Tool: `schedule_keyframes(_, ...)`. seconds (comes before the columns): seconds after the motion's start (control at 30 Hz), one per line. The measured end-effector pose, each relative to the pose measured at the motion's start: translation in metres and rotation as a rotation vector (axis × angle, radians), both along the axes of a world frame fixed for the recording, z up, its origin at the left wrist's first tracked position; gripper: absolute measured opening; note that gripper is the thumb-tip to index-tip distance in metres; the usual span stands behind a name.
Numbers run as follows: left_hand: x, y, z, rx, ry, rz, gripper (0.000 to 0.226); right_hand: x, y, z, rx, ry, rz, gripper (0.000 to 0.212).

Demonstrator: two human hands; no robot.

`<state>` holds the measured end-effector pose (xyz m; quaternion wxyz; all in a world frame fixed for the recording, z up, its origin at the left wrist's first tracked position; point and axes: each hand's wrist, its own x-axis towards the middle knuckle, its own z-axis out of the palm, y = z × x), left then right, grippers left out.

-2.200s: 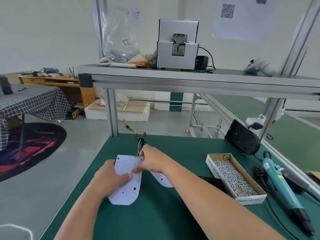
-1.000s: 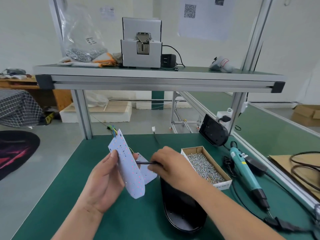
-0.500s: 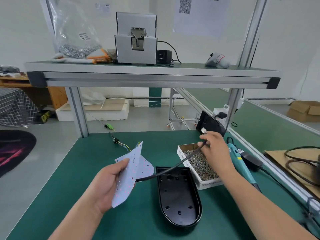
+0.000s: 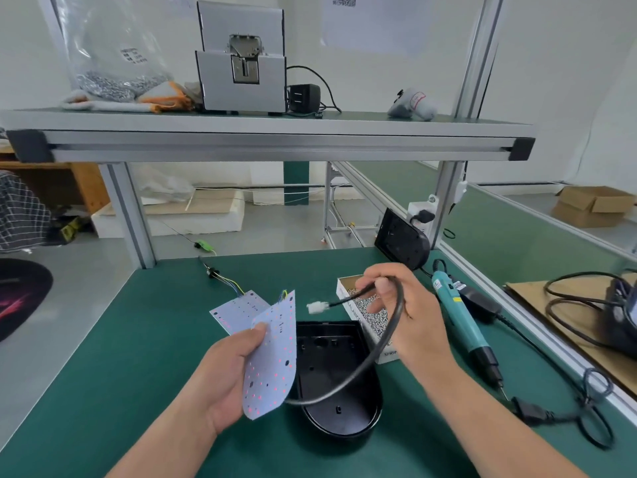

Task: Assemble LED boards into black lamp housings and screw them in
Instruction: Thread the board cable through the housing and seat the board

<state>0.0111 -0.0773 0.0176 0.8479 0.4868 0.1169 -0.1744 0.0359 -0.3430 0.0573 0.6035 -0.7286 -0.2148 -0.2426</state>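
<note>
My left hand (image 4: 225,374) grips a white LED board (image 4: 272,357) tilted upright above the green bench. A second LED board (image 4: 238,310) lies flat behind it, with coloured wires running off its far end. An open black lamp housing (image 4: 339,391) lies on the bench just right of the held board. My right hand (image 4: 403,315) pinches a black cable (image 4: 386,336) that loops down behind the held board. The cable's white connector (image 4: 315,307) points left toward that board.
A cardboard box of screws (image 4: 365,312) sits under my right hand. A teal electric screwdriver (image 4: 462,322) lies to its right with its cord trailing. Another black housing (image 4: 401,243) leans against the right post. A shelf (image 4: 275,132) overhead carries a screw feeder.
A black housing has come into view on the bench. My right hand took the black cable, drew it out to the right, then bent it so the connector points back at the board.
</note>
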Motion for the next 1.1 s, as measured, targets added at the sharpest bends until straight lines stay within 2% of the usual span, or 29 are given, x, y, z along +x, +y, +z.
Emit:
schedule_keyframes(0.17,0.001,-0.003,-0.001,-0.009,-0.026,0.013,0.034,0.003,-0.004,-0.012,-0.129,-0.026,0.041,0.021)
schedule_keyframes(0.47,0.002,-0.012,0.001,0.058,-0.116,0.032,0.035,0.007,-0.019,-0.016,-0.201,-0.082,0.093,0.033)
schedule_keyframes(0.73,0.005,-0.012,-0.002,0.081,-0.134,0.045,0.032,0.002,-0.012,-0.019,-0.269,-0.047,0.167,0.024)
schedule_keyframes(0.97,0.008,-0.014,-0.005,0.076,-0.155,0.032,0.032,0.011,0.001,-0.033,-0.449,0.095,-0.093,0.012)
schedule_keyframes(1.1,0.010,-0.016,-0.007,0.060,-0.174,0.066,0.030,0.013,0.005,-0.035,-0.559,0.144,-0.199,0.012)
